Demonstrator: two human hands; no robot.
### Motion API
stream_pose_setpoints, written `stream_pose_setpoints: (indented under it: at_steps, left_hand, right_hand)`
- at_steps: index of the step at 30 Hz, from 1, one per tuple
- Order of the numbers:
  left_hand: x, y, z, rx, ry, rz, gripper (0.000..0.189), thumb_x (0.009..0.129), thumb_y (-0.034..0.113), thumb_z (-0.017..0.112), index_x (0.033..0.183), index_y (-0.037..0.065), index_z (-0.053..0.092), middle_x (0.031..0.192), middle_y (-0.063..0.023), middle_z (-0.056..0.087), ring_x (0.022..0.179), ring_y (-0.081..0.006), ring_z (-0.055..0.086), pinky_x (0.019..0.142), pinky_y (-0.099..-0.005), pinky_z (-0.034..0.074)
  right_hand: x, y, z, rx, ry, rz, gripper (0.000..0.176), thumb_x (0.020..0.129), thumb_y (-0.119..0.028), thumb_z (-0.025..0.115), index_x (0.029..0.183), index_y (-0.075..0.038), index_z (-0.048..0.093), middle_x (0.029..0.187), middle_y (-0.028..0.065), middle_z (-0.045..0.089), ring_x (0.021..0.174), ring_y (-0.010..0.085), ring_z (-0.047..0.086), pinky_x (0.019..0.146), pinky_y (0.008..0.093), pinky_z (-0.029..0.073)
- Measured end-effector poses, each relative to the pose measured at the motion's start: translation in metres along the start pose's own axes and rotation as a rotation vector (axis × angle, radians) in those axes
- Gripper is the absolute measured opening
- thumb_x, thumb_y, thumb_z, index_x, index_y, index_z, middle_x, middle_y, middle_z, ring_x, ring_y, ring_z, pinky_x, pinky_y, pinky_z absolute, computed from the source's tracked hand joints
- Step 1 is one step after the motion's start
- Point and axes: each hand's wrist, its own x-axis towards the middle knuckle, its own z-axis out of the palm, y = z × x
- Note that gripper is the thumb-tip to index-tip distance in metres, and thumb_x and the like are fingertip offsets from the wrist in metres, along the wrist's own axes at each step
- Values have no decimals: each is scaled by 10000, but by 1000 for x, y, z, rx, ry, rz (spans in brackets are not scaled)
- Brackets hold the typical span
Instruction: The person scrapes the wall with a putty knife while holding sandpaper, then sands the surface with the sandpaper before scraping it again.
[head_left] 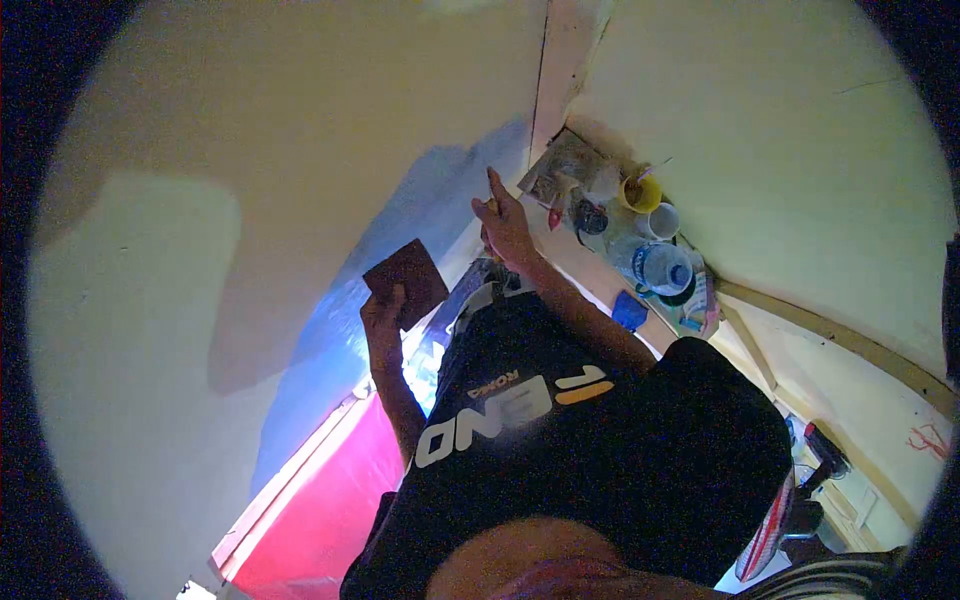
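My left hand [383,312] is closed on a flat, square, dark brown sheet [408,284], with the thumb across its face, in front of the wall. To the right and higher in the view, my right hand [508,232] has its index finger stretched out and the other fingers curled in. A small pale thing shows between those curled fingers, too small to make out. The nearest surface to this hand is a narrow ledge [575,250]. The wall [420,205] beside both hands has a bluish-grey patch.
On the ledge lie a clear plastic bottle [662,268], a yellow cup [640,193], a white cup [661,221], a flat grey board [562,165] and a blue piece [629,311]. A pink-red panel [310,500] is at the lower left. A black and red tool [824,447] is at the lower right.
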Motion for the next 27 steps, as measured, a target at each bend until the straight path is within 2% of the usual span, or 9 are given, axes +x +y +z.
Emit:
stream_pose_setpoints:
  at_steps: [5,7,9,11,15,17,20,23,27]
  left_hand:
    - [-20,7,16,29,-45,-18,270,842,217,634,985,-12,617,886,-41,628,784,-109,553,709,-283,447]
    - [-21,-5,13,86,-25,-92,276,839,225,641,992,-4,618,888,-38,629,785,-109,554,707,-284,448]
    - [-22,-13,14,46,-18,-144,287,835,232,651,1006,4,616,893,-37,632,785,-110,561,710,-285,453]
    - [-25,-9,15,70,-21,-89,290,838,228,649,1009,-3,614,895,-41,634,784,-112,567,707,-283,458]
    - [-30,-10,18,33,-2,-105,289,845,222,643,1015,-10,611,900,-38,634,780,-113,571,703,-278,460]
    - [-29,-7,22,30,18,-129,298,844,234,646,1014,-8,611,897,-36,632,777,-111,566,700,-277,455]
    - [-32,-7,22,51,13,-98,306,843,245,645,1011,-9,612,893,-35,630,776,-109,560,698,-274,450]
    - [-37,-1,27,17,-28,-73,306,843,246,641,1007,-12,613,891,-42,629,779,-110,559,702,-274,449]
    - [-36,-8,25,65,-7,-93,291,844,234,633,998,-12,617,893,-40,629,784,-113,559,709,-277,449]
  right_hand:
    - [39,7,2,184,80,12,681,866,-97,560,1439,-155,197,511,-23,422,356,76,391,301,239,349]
    - [25,12,10,261,25,142,670,867,-100,558,1436,-165,210,514,-25,423,351,78,390,300,239,350]
    - [26,18,10,185,34,75,668,863,-100,560,1434,-171,221,527,-24,430,352,80,394,301,240,353]
    - [45,35,4,-39,99,-180,674,853,-98,567,1432,-175,231,551,-19,444,359,82,403,305,242,357]
    - [54,19,-4,261,1,156,694,839,-103,583,1432,-209,237,607,-2,484,387,86,422,315,252,369]
    - [22,-7,2,15,29,110,697,837,-108,585,1431,-224,238,616,3,498,389,87,422,319,256,372]
    - [26,1,-6,-14,-24,-4,667,848,-116,568,1422,-103,228,488,24,436,325,118,388,285,286,374]
    - [19,-7,3,7,37,59,687,843,-101,570,1430,-230,238,618,1,498,396,84,429,319,269,372]
    - [8,-11,19,193,31,43,678,864,-108,563,1436,-203,211,613,1,493,374,79,411,302,255,352]
